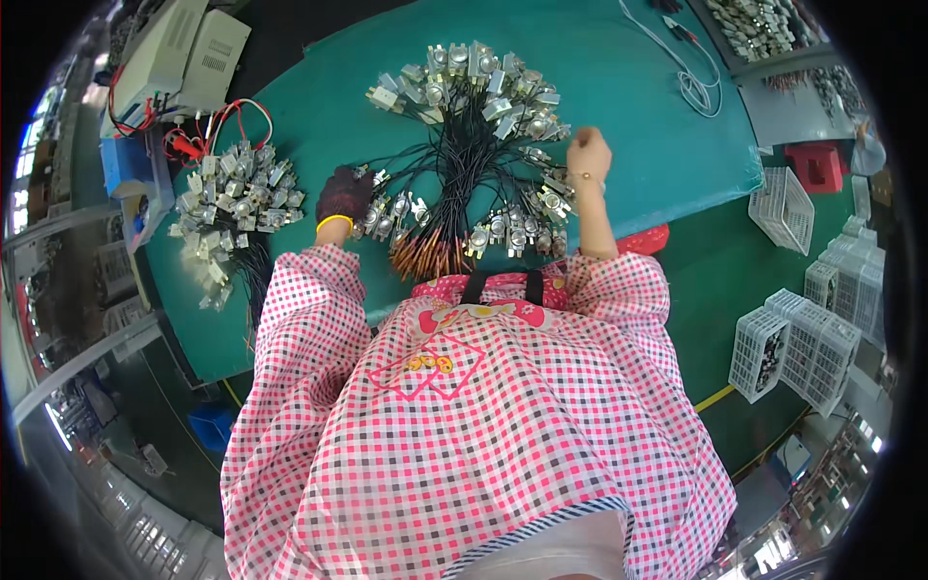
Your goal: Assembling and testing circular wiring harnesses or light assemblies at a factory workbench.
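A large bundle of black cables (pixel 466 145) lies fanned out on the green table mat in front of me. Small silvery metal fittings with round, lens-like faces (pixel 480 60) end the cables, and bare copper-coloured wire ends (pixel 425 256) point toward me. My left hand (pixel 345 193), in a dark glove, is closed beside the fittings at the bundle's left edge; whatever it holds is hidden by the glove. Bare and curled closed, my right hand (pixel 588 155) is just right of the fittings on the other side. Its fingertips are turned away, so I cannot see anything in them.
A second bundle of fittings (pixel 237 193) lies at the left, below beige bench instruments (pixel 184 58) with red leads. A white cable (pixel 691 87) curls at the far right of the mat (pixel 667 145). White plastic baskets (pixel 797 348) and a red bin (pixel 815 168) stand beyond the table's right edge.
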`<state>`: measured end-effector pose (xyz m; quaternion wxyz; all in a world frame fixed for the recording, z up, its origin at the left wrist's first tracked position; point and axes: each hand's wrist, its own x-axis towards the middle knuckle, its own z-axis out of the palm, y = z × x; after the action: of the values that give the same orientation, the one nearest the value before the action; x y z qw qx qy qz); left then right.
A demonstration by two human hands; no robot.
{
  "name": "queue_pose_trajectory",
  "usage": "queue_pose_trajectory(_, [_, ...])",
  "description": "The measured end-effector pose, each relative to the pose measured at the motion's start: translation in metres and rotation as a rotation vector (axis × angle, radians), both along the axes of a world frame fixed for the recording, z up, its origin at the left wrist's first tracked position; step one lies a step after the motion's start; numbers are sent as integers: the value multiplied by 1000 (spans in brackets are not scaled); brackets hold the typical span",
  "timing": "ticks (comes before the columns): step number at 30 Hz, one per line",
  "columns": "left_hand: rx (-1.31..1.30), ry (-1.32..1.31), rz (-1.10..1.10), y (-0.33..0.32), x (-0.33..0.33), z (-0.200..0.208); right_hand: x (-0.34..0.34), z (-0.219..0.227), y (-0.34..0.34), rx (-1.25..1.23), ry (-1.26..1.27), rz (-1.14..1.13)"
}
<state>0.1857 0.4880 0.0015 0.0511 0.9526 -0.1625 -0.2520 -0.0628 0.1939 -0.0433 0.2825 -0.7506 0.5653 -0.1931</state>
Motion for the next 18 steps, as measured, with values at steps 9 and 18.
queue_pose_trajectory(9, [162,103,-214,-18,20,42,6,8,-24,-114,256,467])
queue_pose_trajectory(18, [-450,-261,-513,-79,48,19,-3,23,-20,405,735,506])
